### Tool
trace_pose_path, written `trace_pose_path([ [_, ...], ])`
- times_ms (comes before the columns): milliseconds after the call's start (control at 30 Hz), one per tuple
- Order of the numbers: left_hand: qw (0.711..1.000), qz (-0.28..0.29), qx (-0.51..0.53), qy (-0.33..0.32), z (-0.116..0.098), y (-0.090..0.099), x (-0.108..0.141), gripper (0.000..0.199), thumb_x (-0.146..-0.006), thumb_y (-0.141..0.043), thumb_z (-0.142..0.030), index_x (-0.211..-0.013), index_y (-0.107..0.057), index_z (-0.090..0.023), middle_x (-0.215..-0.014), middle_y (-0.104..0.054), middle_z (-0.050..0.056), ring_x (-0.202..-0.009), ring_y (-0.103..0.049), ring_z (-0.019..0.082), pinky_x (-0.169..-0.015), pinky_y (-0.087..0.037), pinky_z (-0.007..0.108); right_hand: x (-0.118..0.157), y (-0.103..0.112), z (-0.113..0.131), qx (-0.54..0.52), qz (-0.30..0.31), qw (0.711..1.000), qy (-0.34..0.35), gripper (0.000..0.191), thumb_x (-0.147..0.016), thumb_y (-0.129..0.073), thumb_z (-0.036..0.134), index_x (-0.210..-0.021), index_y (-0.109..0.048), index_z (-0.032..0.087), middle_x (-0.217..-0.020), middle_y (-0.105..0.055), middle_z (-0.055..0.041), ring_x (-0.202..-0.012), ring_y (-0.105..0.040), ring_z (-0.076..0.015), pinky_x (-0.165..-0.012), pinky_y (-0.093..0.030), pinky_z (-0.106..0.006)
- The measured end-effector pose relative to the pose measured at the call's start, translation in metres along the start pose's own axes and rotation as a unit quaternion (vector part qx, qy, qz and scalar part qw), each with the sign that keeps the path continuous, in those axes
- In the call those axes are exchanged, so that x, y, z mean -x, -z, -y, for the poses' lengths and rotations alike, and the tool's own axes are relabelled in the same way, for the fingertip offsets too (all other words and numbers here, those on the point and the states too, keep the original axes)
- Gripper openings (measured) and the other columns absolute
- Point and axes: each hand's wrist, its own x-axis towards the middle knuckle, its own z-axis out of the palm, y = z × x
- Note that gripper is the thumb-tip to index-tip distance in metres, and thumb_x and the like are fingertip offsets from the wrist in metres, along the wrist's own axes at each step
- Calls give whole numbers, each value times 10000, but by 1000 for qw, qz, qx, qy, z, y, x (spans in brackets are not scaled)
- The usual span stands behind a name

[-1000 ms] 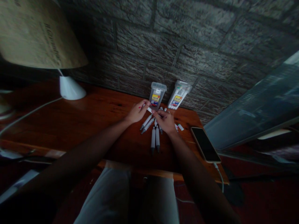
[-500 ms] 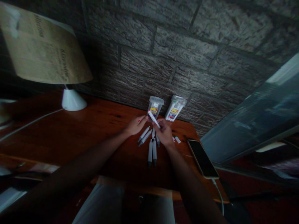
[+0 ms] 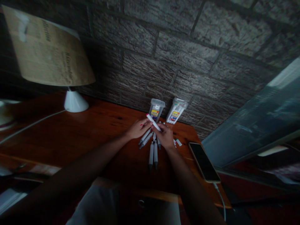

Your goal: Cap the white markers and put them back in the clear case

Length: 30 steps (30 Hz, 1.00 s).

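A slim white marker with a pink end [image 3: 153, 121] slants above the reddish-brown wooden surface [image 3: 105, 125], grasped by the right hand's fingers [image 3: 161, 133]. The left hand [image 3: 138, 128] meets it; whether its fingers grip, I cannot tell. The step seems to be two-handed handling; any next move calls for a steady right grasp. Grey-ended white markers [image 3: 151, 154] lie below; a clear plastic container [image 3: 158, 108] stands behind.
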Motion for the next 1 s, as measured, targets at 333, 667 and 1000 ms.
trace_pose_path([
  [333, 1000, -1, -15, 6, -9, 6, 1, 400, -1134, -472, -474, -1108, -755, -193, -1010, -825, 80, -1013, -791, 213, -932, -592, 306, -3, -1, -5, -67, -57, 994, -60, 530, -836, -819, 689, -1098, -796, 229, -800, -784, -1, -667, -671, -165, -665, -505, -290],
  [667, 998, 21, -29, 43, -16, 8, 1, 480, -1127, -430, -504, -1044, -778, -184, -726, -703, 37, -816, -741, 205, -791, -551, 282, -8, -1, 9, -171, -78, 969, -161, 718, -772, -698, 943, -891, -676, 235, -693, -759, -19, -509, -552, -147, -475, -427, -282],
  [1000, 998, 42, -22, 43, -14, 6, 1, 469, -1135, -452, -485, -1023, -788, -179, -835, -782, 61, -858, -768, 206, -835, -567, 285, -6, -4, 14, -251, -82, 941, -211, 660, -658, -917, 749, -930, -572, 257, -702, -756, 29, -494, -511, -98, -465, -362, -228],
])
